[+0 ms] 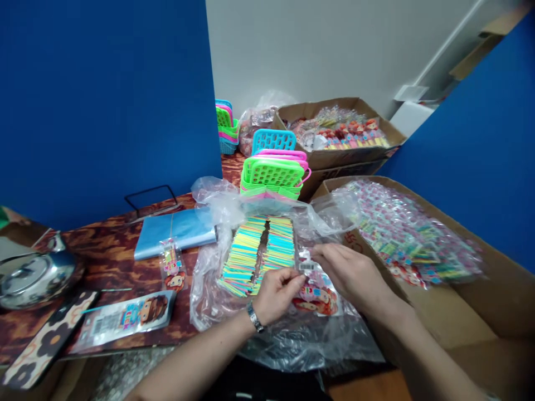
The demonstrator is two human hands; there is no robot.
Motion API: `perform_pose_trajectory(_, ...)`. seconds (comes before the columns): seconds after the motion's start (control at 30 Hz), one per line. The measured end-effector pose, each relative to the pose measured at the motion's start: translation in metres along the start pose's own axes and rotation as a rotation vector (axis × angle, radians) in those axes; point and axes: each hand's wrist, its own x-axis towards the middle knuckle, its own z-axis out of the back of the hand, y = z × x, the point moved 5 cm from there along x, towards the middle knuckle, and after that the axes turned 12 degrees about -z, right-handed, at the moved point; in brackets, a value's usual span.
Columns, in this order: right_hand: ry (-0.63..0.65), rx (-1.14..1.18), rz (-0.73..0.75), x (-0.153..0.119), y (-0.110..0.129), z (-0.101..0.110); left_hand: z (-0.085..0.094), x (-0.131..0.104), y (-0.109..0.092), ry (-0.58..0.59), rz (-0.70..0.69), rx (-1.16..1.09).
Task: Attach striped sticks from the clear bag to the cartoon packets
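Observation:
My left hand (278, 296), with a metal watch band on the wrist, is closed in a pinch at the left edge of a small clear packet (308, 265) that has a barcode. My right hand (348, 273) has its fingers bunched at the same packet's upper right; its fingertips are partly hidden. Beneath both hands lie more printed packets (316, 301) with a red-haired cartoon doll. Just beyond my left hand, two rows of thin yellow, blue and orange sticks (246, 253) rest on a spread clear plastic bag (209, 278).
Green, pink and blue plastic baskets (273, 171) stand behind the sticks. Open cartons of filled packets are at right (472, 312) and back right (351, 161). On the left are a blue plastic stack (167, 231), loose packets (129, 317), a flowered phone (52, 342) and a metal kettle (37, 275).

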Motion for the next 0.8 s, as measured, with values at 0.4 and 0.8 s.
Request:
perform_pose_trajectory(0.4, 0.307, 0.497, 0.096, -0.025, 0.039, -0.055, 0.03, -0.076, 0.027, -0.116, 0.216, -0.195)
perform_pose_trajectory(0.8, 0.13, -0.381, 0.03, 0.0, 0.015, -0.148, 0.037, -0.091, 0.028, -0.03, 0.27, -0.127)
